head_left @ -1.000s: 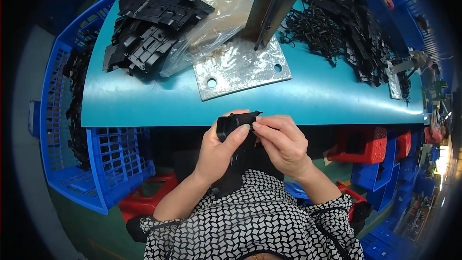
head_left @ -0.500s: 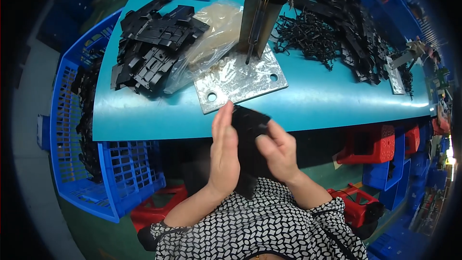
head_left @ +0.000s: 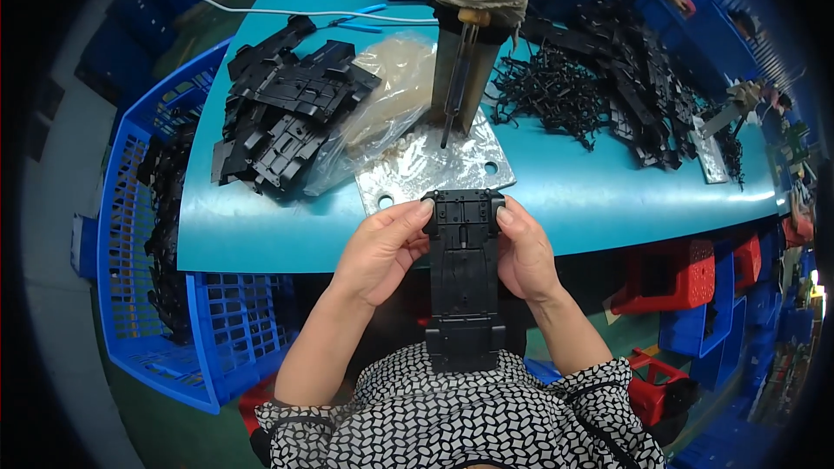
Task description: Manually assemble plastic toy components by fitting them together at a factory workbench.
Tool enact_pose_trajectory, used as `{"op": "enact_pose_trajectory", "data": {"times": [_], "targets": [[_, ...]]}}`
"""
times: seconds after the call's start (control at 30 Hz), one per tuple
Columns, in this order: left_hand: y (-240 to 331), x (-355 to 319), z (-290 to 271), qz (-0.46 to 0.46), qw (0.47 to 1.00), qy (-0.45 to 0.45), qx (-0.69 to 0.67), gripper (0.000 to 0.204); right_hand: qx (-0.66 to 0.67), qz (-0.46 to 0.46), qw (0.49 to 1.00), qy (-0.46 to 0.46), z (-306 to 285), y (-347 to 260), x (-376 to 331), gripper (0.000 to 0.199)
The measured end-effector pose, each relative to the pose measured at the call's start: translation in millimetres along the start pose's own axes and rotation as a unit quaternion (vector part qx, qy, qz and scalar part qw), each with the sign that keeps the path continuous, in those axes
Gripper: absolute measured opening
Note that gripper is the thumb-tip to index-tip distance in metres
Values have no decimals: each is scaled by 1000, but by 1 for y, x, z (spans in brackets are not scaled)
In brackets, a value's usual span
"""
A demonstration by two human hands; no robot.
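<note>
Between my hands is a long black molded plastic part [head_left: 464, 282], its far end at the table's front edge and its near end by my patterned shirt. My left hand [head_left: 387, 247] pinches its far left corner between thumb and fingers. On the opposite corner, my right hand [head_left: 524, 247] grips in the same way. Just beyond the part lies a metal base plate [head_left: 417, 175] with round holes. A post rises from it, carrying a thin vertical rod [head_left: 453, 95] whose tip ends above the plate.
Black plastic parts [head_left: 300, 95] are heaped at the left beside a clear plastic bag [head_left: 378, 95]. Small black pieces [head_left: 552, 87] and longer black parts [head_left: 647, 95] lie at the right. A blue basket [head_left: 204, 365] stands at the left, red stools [head_left: 673, 278] at the right.
The black plastic part has been turned to lie straight and face up. Both hands have shifted to its far corners, the left one from flat against its side.
</note>
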State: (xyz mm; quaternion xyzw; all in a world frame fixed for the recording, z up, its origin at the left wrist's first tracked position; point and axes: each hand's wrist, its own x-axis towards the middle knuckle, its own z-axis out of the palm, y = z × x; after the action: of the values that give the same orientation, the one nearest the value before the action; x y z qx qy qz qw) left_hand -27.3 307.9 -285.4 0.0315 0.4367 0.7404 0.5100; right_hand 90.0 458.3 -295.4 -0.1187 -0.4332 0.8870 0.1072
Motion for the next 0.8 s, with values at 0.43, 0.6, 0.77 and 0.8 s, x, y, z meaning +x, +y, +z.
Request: {"op": "enact_pose_trajectory", "data": {"times": [0.43, 0.6, 0.77, 0.8], "targets": [[22, 34, -12, -7, 996, -93, -16, 24, -68, 22, 997, 18, -8, -22, 20, 28], [24, 38, -13, 6, 994, -106, -22, 25, -57, 6, 998, 17, -4, -24, 22, 28], [26, 40, -13, 15, 993, -114, -21, 25, -63, -7, 998, 12, -2, -25, 24, 29], [26, 41, -13, 17, 992, -121, -23, 26, -63, -12, 998, 13, -1, -26, 24, 29]]}}
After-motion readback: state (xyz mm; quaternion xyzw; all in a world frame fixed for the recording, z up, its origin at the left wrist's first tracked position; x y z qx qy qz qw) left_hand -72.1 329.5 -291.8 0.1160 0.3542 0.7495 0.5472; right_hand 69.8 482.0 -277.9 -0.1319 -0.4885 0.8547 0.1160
